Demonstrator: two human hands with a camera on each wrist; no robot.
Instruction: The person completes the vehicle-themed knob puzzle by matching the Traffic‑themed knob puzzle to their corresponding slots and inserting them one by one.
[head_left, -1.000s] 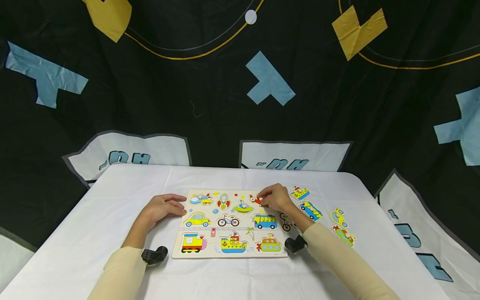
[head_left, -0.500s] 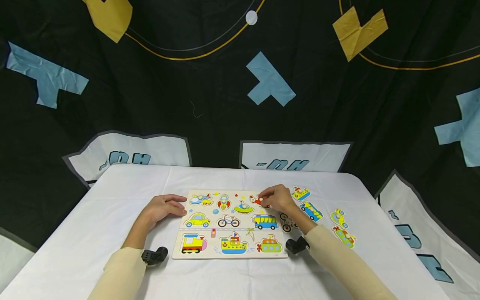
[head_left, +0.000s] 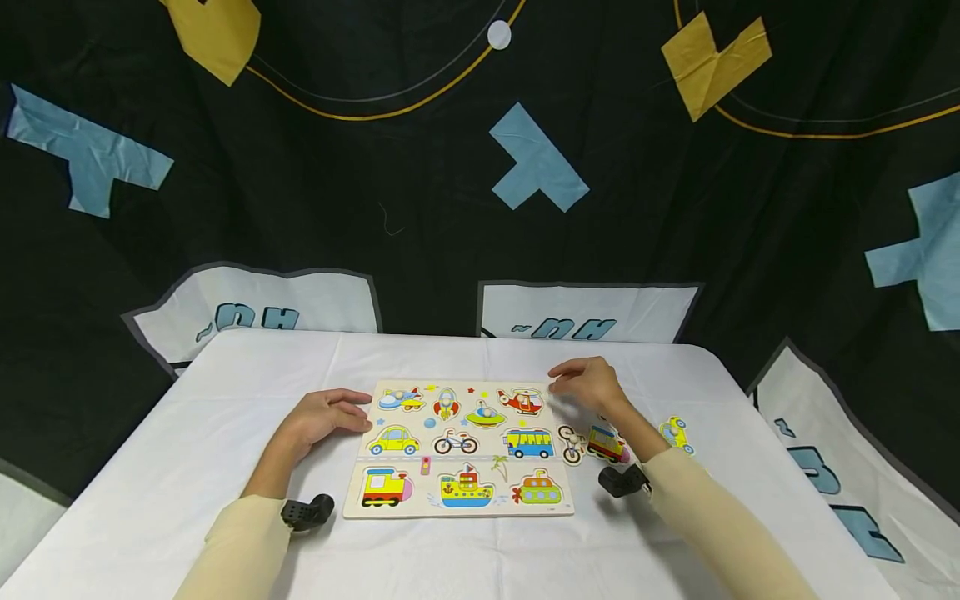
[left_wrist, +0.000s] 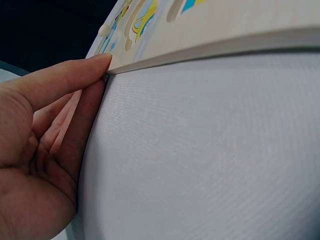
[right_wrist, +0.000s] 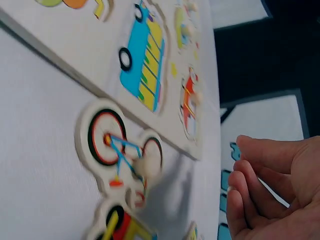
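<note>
The wooden puzzle board [head_left: 431,457], printed with vehicles, lies flat on the white table. My left hand [head_left: 327,423] touches its left edge; in the left wrist view the thumb and a finger [left_wrist: 92,107] meet the board's edge. Just beyond the board's upper right corner, my right hand [head_left: 591,386] hovers with loosely bent fingers and nothing held. The red helicopter piece [head_left: 522,402] sits in the top right recess. In the top row, knobbed plane [head_left: 401,399], rocket [head_left: 446,405] and flying saucer [head_left: 485,414] pieces are in their recesses.
Right of the board lie a bicycle piece [head_left: 572,444], a train piece [head_left: 607,444] and a yellow car piece [head_left: 677,434]. The right hand and forearm cover the spot where other pieces lay. A black curtain [head_left: 427,225] hangs behind the white-clothed table [head_left: 187,442].
My right hand has let go of the helicopter piece and moved right, off the board. It now hides the ship and bus pieces, while the train piece shows. The left hand has stayed put.
</note>
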